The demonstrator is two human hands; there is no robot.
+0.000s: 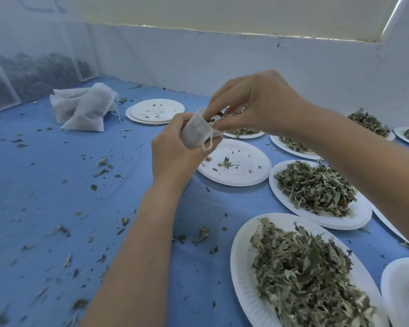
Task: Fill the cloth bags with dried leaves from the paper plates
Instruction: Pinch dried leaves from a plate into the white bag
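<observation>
Blue worktop (57,185) is littered with leaf crumbs, and full paper plates (316,185) run down the right. Stuffing step, I'd say: the left hand (172,149) has its grip wrapped round a small cloth bag (195,134), held above a nearly emptied plate (234,161), while the right hand (253,105) pinches dried leaves (216,116) at the mouth. Next is probably pushing them down, then reaching for more.

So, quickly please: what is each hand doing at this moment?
Left hand: closed around the small white cloth bag, holding it.
Right hand: fingers pinched at the bag's mouth, with dark dried leaves there.
</observation>
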